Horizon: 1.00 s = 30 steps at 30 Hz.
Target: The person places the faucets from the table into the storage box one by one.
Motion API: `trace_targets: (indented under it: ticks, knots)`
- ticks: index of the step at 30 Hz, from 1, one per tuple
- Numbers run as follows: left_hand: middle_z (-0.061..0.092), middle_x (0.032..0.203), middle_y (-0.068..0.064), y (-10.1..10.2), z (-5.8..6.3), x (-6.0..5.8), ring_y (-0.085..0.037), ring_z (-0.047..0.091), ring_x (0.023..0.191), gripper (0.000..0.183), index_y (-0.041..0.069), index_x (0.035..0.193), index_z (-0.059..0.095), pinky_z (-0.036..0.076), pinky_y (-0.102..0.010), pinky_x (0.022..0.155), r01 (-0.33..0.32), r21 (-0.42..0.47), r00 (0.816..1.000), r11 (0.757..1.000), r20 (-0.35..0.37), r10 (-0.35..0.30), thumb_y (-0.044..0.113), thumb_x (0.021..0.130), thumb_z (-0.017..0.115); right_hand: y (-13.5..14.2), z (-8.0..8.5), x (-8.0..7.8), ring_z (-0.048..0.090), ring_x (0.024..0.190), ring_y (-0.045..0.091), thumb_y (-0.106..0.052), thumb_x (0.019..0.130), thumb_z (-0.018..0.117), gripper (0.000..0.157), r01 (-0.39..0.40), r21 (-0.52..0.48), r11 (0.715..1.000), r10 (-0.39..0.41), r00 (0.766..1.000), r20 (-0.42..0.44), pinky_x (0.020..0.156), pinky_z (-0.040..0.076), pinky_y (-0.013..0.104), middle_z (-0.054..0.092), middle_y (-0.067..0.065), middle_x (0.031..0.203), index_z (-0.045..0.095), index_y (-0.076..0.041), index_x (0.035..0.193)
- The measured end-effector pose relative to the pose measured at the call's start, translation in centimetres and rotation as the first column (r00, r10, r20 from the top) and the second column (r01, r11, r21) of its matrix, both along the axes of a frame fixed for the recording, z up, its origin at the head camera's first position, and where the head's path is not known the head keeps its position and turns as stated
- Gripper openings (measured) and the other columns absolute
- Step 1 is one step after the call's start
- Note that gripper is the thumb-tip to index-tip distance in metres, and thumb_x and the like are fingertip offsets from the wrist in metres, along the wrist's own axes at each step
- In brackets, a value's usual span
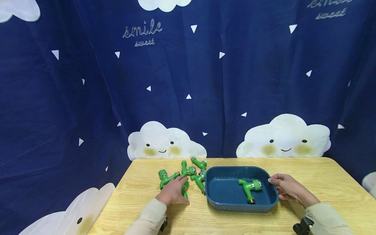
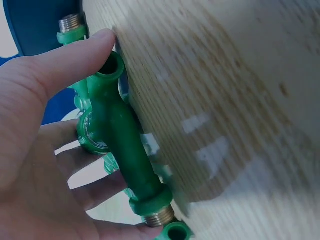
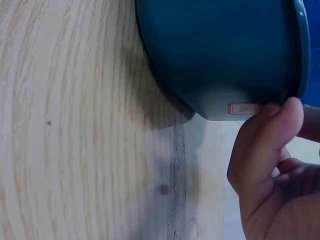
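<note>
My left hand [image 1: 173,192] is over a green tap [image 2: 127,140] with a brass-coloured threaded end. In the left wrist view its thumb lies by the tap's spout and its fingers are spread along the other side, with no firm grip visible. My right hand [image 1: 289,189] pinches the right rim of a dark blue plastic basin [image 1: 235,208] between thumb and fingers. Inside the basin lies one green tap [image 1: 249,189] with a ribbed knob. In the right wrist view a small red-and-white label [image 3: 244,108] shows on the basin's outer wall near the thumb.
Several more green taps lie left of the basin: one tap [image 1: 165,179] at the far left, another [image 1: 185,169] behind my left hand, and others [image 1: 198,180] close to the basin's left wall. The wooden table [image 1: 132,186] ends at a dark blue curtain [image 1: 205,81].
</note>
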<state>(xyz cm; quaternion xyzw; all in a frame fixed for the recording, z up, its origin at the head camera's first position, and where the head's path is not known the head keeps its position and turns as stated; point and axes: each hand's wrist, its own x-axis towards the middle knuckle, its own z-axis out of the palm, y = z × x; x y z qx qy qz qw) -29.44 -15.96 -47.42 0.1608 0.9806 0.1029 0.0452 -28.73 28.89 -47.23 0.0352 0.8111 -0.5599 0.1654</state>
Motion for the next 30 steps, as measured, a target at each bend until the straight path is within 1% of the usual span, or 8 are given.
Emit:
trace_targets:
  ticks: [4, 6, 9, 17, 19, 22, 25, 30]
  knots:
    - [0.041, 0.157, -0.008, 0.2, 0.4, 0.3, -0.047, 0.044, 0.136, 0.096, 0.016, 0.149, 0.045, 0.049, -0.068, 0.09, 0.002, -0.04, 1.0, 0.999, -0.027, -0.003, 0.045, 0.068, 0.088, -0.1, 0.2, -0.2, 0.06, 0.058, 0.009, -0.024, 0.104, 0.047, 0.031, 0.021, 0.014, 1.0, -0.021, 1.0, -0.004, 0.051, 0.051, 0.022, 0.065, 0.002, 0.078, 0.053, 0.004, 0.117]
    - [0.042, 0.156, -0.007, 0.3, 0.5, 0.3, -0.046, 0.045, 0.136, 0.096, 0.016, 0.149, 0.045, 0.05, -0.066, 0.089, 0.005, -0.063, 0.999, 0.998, -0.038, -0.007, 0.046, 0.069, 0.088, -0.1, 0.4, -0.2, 0.06, 0.058, 0.009, -0.024, 0.104, 0.047, 0.031, 0.026, 0.021, 0.999, -0.026, 1.0, -0.006, 0.051, 0.051, 0.022, 0.065, 0.002, 0.079, 0.053, 0.004, 0.117]
    - [0.044, 0.155, -0.007, 0.2, 0.7, 0.3, -0.044, 0.048, 0.135, 0.096, 0.016, 0.149, 0.045, 0.052, -0.062, 0.091, 0.016, -0.074, 0.999, 0.997, -0.051, -0.02, 0.048, 0.069, 0.087, -0.1, 0.5, -0.2, 0.06, 0.057, 0.009, -0.024, 0.105, 0.047, 0.031, 0.021, 0.024, 0.999, -0.021, 1.0, -0.008, 0.051, 0.051, 0.022, 0.065, 0.002, 0.078, 0.053, 0.004, 0.118]
    - [0.046, 0.153, -0.009, -0.3, 0.4, 0.2, -0.041, 0.054, 0.129, 0.096, 0.014, 0.149, 0.044, 0.051, -0.057, 0.096, 0.057, -0.033, 0.997, 0.998, -0.045, -0.058, 0.047, 0.07, 0.087, -0.2, 0.6, -0.2, 0.059, 0.056, 0.008, -0.024, 0.105, 0.048, 0.031, 0.024, 0.016, 1.0, -0.024, 1.0, -0.004, 0.051, 0.051, 0.022, 0.064, 0.001, 0.076, 0.053, 0.003, 0.116]
    - [0.047, 0.152, -0.009, -0.3, 0.3, 0.4, -0.039, 0.055, 0.128, 0.095, 0.015, 0.148, 0.045, 0.052, -0.056, 0.096, 0.071, -0.033, 0.996, 0.997, -0.052, -0.073, 0.047, 0.069, 0.088, -0.1, 0.5, -0.1, 0.059, 0.056, 0.008, -0.024, 0.104, 0.048, 0.029, 0.02, 0.013, 1.0, -0.02, 1.0, 0.002, 0.051, 0.051, 0.022, 0.063, 0.001, 0.075, 0.053, 0.003, 0.115]
    - [0.05, 0.15, -0.007, -0.2, 0.2, 0.6, -0.038, 0.056, 0.127, 0.094, 0.016, 0.147, 0.047, 0.053, -0.055, 0.093, 0.079, -0.058, 0.994, 0.995, -0.077, -0.084, 0.047, 0.068, 0.088, -0.1, 0.3, 0.0, 0.058, 0.056, 0.007, -0.024, 0.104, 0.048, 0.028, 0.015, 0.004, 1.0, -0.015, 1.0, 0.01, 0.05, 0.05, 0.021, 0.063, 0.0, 0.074, 0.054, 0.002, 0.112]
    - [0.051, 0.149, -0.005, -0.1, 0.2, 0.8, -0.038, 0.055, 0.127, 0.094, 0.018, 0.146, 0.048, 0.053, -0.058, 0.09, 0.065, -0.081, 0.993, 0.995, -0.097, -0.073, 0.047, 0.066, 0.089, 0.0, 0.1, 0.0, 0.059, 0.056, 0.007, -0.024, 0.104, 0.048, 0.027, 0.015, -0.004, 1.0, -0.015, 1.0, 0.014, 0.051, 0.05, 0.021, 0.063, -0.001, 0.074, 0.054, 0.001, 0.112]
    - [0.05, 0.148, -0.003, 0.0, 0.3, 1.2, -0.038, 0.053, 0.128, 0.093, 0.02, 0.145, 0.049, 0.048, -0.07, 0.087, 0.055, -0.084, 0.992, 0.995, -0.111, -0.064, 0.043, 0.065, 0.091, -0.1, -0.1, -0.1, 0.059, 0.057, 0.007, -0.025, 0.104, 0.048, 0.028, 0.029, 0.013, 0.999, -0.029, 0.999, 0.016, 0.052, 0.051, 0.022, 0.063, -0.001, 0.075, 0.054, 0.001, 0.113]
